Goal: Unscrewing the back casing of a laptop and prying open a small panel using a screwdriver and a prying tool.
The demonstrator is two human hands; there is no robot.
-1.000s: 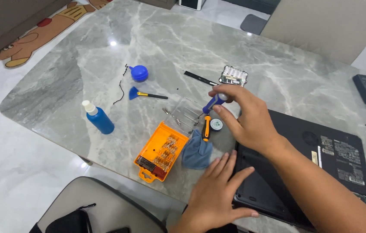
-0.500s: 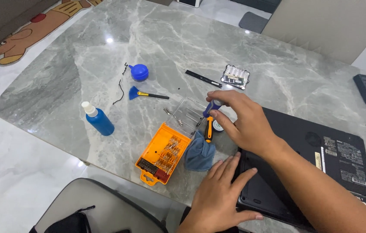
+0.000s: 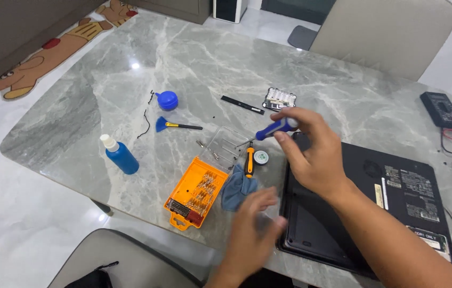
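My right hand [image 3: 314,154] holds a blue-handled screwdriver [image 3: 274,128] above the table, tip pointing left, over the upper left corner of a black laptop [image 3: 396,197] that lies upside down. My left hand [image 3: 252,234], blurred and with fingers apart, hovers near the laptop's lower left edge, beside a blue cloth [image 3: 236,189]. An orange-handled screwdriver [image 3: 249,160] and a small round tin [image 3: 261,157] lie just left of the laptop.
An orange bit case [image 3: 194,200] with its clear lid [image 3: 226,144] sits at the front edge. A blue bottle [image 3: 120,154], blue brush [image 3: 175,126], blue blower [image 3: 167,100], black strip [image 3: 242,104], small component [image 3: 279,98] and multimeter [image 3: 442,109] lie around.
My right hand has lifted the blue screwdriver up and to the right, over the laptop corner. My left hand has slid off the laptop's edge toward the left.
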